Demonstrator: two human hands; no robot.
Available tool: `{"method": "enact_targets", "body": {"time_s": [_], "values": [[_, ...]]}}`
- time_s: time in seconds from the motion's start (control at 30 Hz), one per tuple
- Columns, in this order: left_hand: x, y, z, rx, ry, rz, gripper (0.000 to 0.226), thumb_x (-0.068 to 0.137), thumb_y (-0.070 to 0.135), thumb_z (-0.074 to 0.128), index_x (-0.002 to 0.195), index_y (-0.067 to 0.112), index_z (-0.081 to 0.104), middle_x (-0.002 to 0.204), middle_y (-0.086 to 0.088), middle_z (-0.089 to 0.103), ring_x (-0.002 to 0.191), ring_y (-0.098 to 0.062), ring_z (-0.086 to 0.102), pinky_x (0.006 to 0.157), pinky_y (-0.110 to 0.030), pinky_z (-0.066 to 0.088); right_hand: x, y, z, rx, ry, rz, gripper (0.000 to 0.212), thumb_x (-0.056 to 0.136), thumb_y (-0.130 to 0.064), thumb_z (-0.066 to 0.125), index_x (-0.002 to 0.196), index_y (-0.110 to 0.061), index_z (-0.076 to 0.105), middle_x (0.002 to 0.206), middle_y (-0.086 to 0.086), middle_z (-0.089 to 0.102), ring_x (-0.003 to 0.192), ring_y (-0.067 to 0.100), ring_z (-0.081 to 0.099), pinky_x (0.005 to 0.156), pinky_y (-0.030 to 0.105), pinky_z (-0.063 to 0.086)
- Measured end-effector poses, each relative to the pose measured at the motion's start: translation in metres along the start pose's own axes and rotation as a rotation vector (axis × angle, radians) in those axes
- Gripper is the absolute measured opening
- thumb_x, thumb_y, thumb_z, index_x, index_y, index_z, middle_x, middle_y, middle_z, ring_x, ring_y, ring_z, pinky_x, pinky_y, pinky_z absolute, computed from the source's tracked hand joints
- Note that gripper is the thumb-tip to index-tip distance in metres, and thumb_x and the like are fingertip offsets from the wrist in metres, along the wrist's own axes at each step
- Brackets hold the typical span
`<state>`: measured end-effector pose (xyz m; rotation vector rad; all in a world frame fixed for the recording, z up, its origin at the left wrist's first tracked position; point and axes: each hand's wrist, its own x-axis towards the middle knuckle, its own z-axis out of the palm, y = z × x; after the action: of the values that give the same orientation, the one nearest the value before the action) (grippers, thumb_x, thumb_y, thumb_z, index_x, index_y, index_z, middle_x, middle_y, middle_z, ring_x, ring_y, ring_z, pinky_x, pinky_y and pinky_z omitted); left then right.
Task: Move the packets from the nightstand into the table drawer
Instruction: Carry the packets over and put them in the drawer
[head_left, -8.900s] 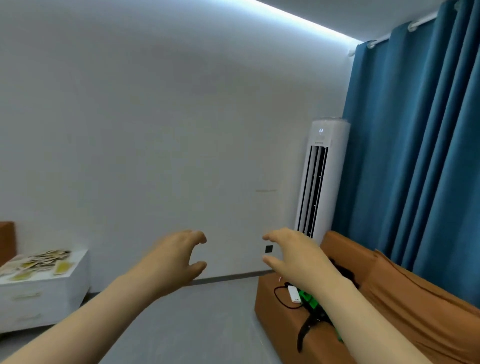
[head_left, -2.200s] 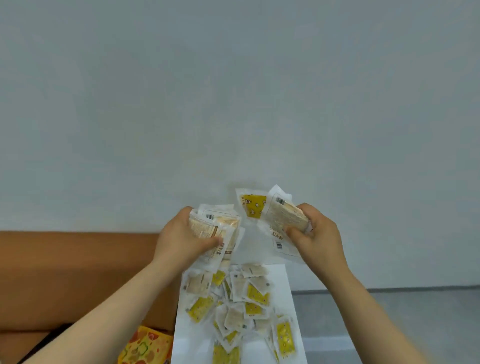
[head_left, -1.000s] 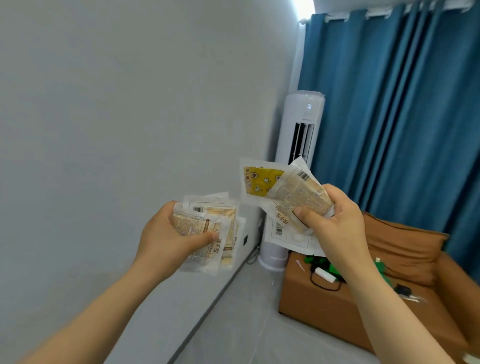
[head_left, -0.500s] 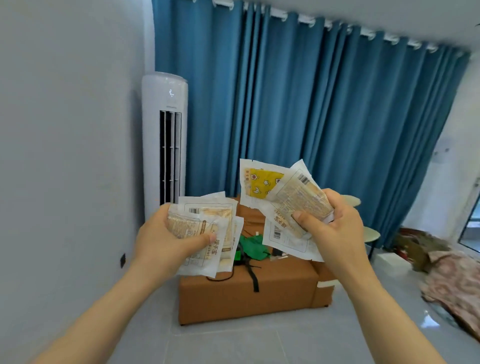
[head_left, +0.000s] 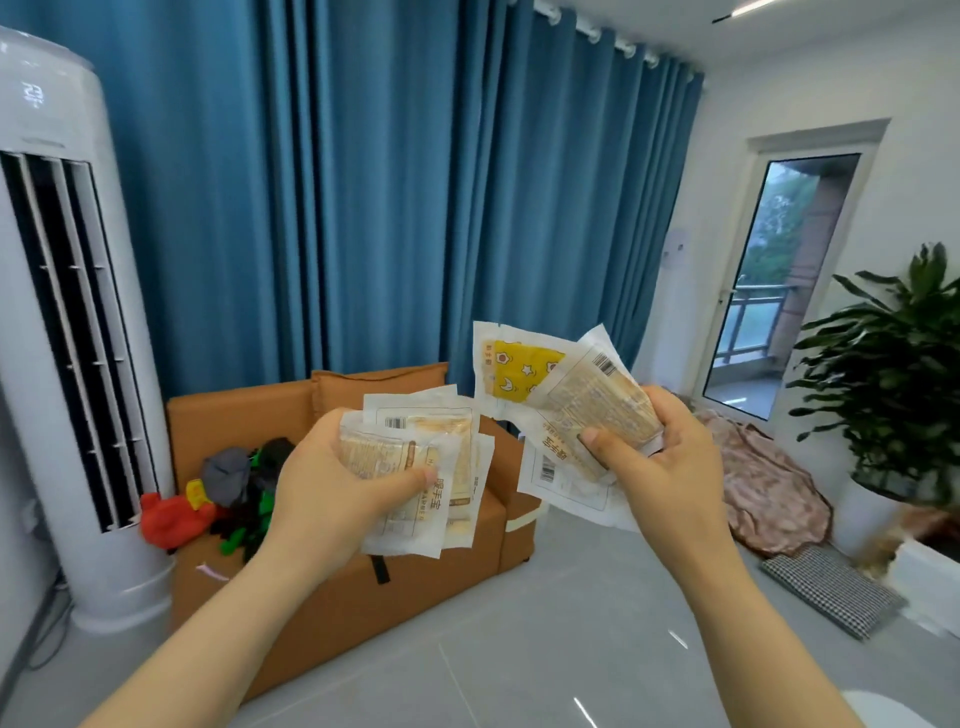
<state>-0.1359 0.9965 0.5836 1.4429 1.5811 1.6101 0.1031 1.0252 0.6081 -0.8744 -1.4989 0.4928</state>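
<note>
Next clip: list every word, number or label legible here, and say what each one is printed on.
"23": lit display atop the white air conditioner.
"暖手宝": front of the left stack of packets, gripped by the left hand.
Right stack of packets, gripped by the right hand: orange characters, too blurred to read surely.
Barcode digits, Latin lettering and fine print on both stacks: too small to read.

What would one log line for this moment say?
phase: packets in hand | left hand: grips left packets | right hand: grips right packets, one yellow | ahead: orange sofa
</note>
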Motion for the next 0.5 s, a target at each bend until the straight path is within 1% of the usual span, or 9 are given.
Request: {"method": "enact_targets", "body": {"time_s": [0.07,0.13,0.17,0.23,0.3,0.4,0.43,0.5], "values": [[0.025,-0.004,0.03,-0.019,-0.036,0.008,0.05,0.056,0.022,0.091,0.094,0.029,0.06,0.092,0.009,0.073,0.084,-0.008,0.07,0.069,-0.031,0.058,0.02,0.022,-0.011,-0.016,0.027,0.003,0.027,0.082,-0.004,0.07,0.09,-0.029,0.064,0.09,-0.007,0.069,0.088,0.007,0.066,0.069,0.024,0.057],[0.048,-0.005,0.061,-0.017,-0.064,0.023,0.048,0.058,0.021,0.09,0.094,0.028,0.06,0.089,0.011,0.072,0.08,-0.002,0.069,0.063,-0.02,0.055,0.039,0.044,-0.022,-0.041,0.048,0.01,0.029,0.082,-0.004,0.07,0.089,-0.031,0.064,0.091,-0.007,0.069,0.089,0.007,0.066,0.07,0.027,0.058],[0.059,-0.006,0.077,-0.017,-0.074,0.031,0.047,0.059,0.02,0.089,0.094,0.028,0.06,0.088,0.011,0.072,0.078,0.0,0.068,0.06,-0.016,0.052,0.048,0.056,-0.028,-0.046,0.06,0.017,0.03,0.082,-0.004,0.07,0.089,-0.033,0.063,0.091,-0.007,0.069,0.089,0.007,0.066,0.069,0.026,0.058],[0.077,-0.012,0.108,-0.023,-0.103,0.032,0.046,0.06,0.018,0.089,0.094,0.028,0.059,0.088,0.013,0.07,0.078,0.002,0.066,0.059,-0.015,0.051,0.063,0.079,-0.041,-0.058,0.078,0.036,0.031,0.082,-0.005,0.07,0.089,-0.034,0.062,0.092,-0.007,0.069,0.089,0.005,0.066,0.069,0.021,0.057],[0.094,-0.023,0.139,-0.031,-0.142,0.019,0.047,0.06,0.017,0.088,0.096,0.027,0.059,0.089,0.012,0.071,0.081,0.0,0.067,0.063,-0.02,0.054,0.073,0.105,-0.053,-0.108,0.093,0.059,0.029,0.083,-0.006,0.069,0.091,-0.033,0.062,0.094,-0.009,0.069,0.09,0.004,0.066,0.07,0.021,0.057],[0.115,-0.047,0.179,-0.029,-0.198,-0.028,0.05,0.061,0.017,0.088,0.101,0.023,0.06,0.092,0.01,0.071,0.083,-0.004,0.068,0.066,-0.025,0.056,0.082,0.146,-0.07,-0.2,0.135,0.11,0.023,0.082,-0.005,0.069,0.095,-0.024,0.065,0.093,-0.01,0.069,0.089,0.003,0.065,0.07,0.018,0.055],[0.122,-0.056,0.193,-0.021,-0.214,-0.037,0.05,0.06,0.018,0.089,0.101,0.023,0.06,0.092,0.009,0.072,0.084,-0.006,0.068,0.069,-0.028,0.056,0.084,0.159,-0.075,-0.228,0.157,0.126,0.023,0.082,-0.004,0.069,0.094,-0.022,0.066,0.091,-0.01,0.069,0.087,0.002,0.064,0.068,0.016,0.054],[0.137,-0.075,0.22,-0.013,-0.237,-0.058,0.048,0.059,0.021,0.089,0.097,0.026,0.061,0.091,0.009,0.072,0.085,-0.009,0.068,0.074,-0.035,0.056,0.089,0.185,-0.082,-0.3,0.193,0.165,0.021,0.081,-0.004,0.069,0.09,-0.022,0.065,0.088,-0.01,0.068,0.085,0.003,0.063,0.065,0.019,0.053]]}}
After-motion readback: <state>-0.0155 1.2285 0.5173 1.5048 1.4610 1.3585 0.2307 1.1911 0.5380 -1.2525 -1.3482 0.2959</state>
